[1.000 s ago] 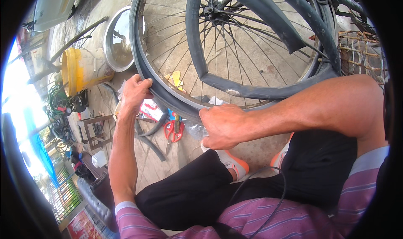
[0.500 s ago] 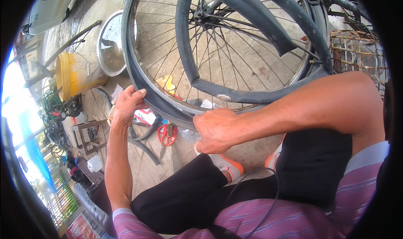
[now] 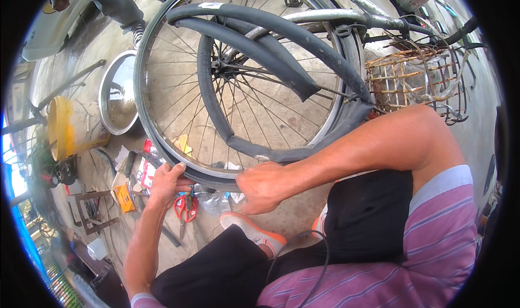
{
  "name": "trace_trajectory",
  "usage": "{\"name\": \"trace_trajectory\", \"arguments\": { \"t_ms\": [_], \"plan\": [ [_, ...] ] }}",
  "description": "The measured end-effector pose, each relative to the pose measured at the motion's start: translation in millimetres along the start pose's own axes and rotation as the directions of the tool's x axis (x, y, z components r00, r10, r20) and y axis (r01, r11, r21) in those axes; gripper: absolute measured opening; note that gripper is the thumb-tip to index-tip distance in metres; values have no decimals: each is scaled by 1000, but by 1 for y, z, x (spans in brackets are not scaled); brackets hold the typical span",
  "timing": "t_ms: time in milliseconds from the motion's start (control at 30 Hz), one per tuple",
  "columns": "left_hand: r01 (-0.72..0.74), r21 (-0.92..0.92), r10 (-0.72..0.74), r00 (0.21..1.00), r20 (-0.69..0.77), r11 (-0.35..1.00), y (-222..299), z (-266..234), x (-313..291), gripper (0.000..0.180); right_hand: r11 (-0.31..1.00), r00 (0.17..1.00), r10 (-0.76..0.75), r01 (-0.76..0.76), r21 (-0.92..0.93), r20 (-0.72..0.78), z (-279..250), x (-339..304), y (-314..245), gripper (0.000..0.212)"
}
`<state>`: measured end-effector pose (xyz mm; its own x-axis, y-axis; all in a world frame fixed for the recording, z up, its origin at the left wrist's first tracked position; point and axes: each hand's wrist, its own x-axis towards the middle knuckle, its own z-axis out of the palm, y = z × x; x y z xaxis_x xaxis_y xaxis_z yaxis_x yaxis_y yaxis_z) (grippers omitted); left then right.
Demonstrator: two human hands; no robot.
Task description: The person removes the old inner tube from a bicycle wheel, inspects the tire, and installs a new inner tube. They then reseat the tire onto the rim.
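Note:
A spoked bicycle wheel (image 3: pixel 238 97) lies in front of me, its dark tyre (image 3: pixel 140 86) running round the silver rim (image 3: pixel 173 160). My left hand (image 3: pixel 167 186) is closed round the tyre at the wheel's near left edge, thumb on top. To its right, my right hand (image 3: pixel 262 188) is curled over the tyre's near edge; its fingertips are mostly hidden. Between the hands the tyre sits close against the rim. A black inner tube (image 3: pixel 254 151) is draped in loops over the spokes and hub, partly behind my right forearm.
Red-handled scissors (image 3: pixel 186 208) lie by my left wrist, near an orange box (image 3: pixel 124 198). Farther left are a metal basin (image 3: pixel 120 94) of water and a yellow bucket (image 3: pixel 62 126). A rusty wire basket (image 3: pixel 411 78) stands right. Another person's leg (image 3: pixel 116 5) shows at upper left.
My left hand has slid along the tyre toward my right hand. The gap between tyre and rim there has narrowed. The view has shifted, bringing another person's legs into sight.

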<state>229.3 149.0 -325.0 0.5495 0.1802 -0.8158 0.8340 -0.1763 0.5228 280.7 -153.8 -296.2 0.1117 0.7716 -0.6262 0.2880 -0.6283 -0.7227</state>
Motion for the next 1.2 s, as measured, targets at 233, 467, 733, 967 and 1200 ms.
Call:
{"name": "trace_trajectory", "arguments": {
  "t_ms": [233, 467, 733, 967, 1200],
  "plan": [
    [91, -154, -77, 993, 92, 984, -25, 47, -30, 49, 1000, 998, 20, -19, 15, -52, 12, 6, -5, 59],
    [92, 0, -92, 996, -13, 996, -11, 28, -17, 60, 991, 976, -87, 66, -113, -198, 29, 4, -2, 54],
    [-73, 364, 170, 956, -241, 929, 26, -36, 30, 43, 987, 981, -95, 71, -144, -171, 28, 2, -4, 56],
    [-106, 113, 110, 993, -34, 988, 31, -61, 19, 27, 992, 975, -124, 127, 7, -186, 11, -2, -6, 52],
    [-136, -6, 136, 990, 36, 991, 24, -71, 18, 29, 987, 983, -123, 136, 90, -137, 3, 3, -5, 46]
  ]
}}
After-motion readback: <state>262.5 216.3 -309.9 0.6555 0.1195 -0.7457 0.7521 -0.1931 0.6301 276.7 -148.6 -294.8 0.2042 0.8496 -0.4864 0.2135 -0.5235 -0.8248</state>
